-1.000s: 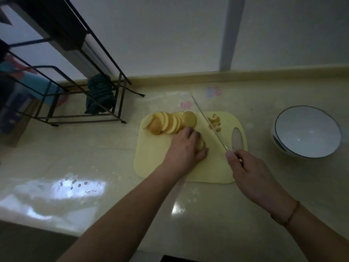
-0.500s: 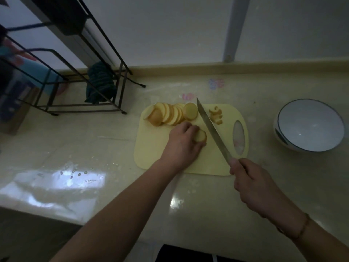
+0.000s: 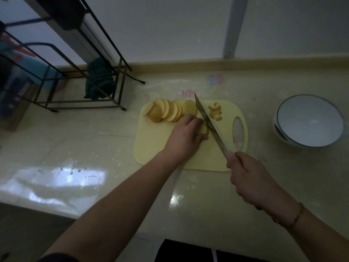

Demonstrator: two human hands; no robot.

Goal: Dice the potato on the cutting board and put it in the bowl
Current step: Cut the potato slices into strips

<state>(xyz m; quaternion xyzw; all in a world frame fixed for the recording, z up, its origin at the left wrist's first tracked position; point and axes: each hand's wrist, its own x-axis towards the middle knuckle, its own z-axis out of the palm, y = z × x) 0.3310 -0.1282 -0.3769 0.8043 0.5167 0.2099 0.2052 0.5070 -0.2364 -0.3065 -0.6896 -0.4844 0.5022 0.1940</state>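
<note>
My left hand pins a small stack of potato slices — firm, wet, likely slippery — while my right hand grips the knife.

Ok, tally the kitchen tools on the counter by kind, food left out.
Cutting board: 1
Knife: 1
Bowl: 1
Wire rack: 1
Total: 4

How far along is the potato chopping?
Early. The potato is sliced into rounds, and a few cut pieces lie on the cutting board. The left hand steadies a slice while the right hand works the knife. The bowl holds nothing.
</note>
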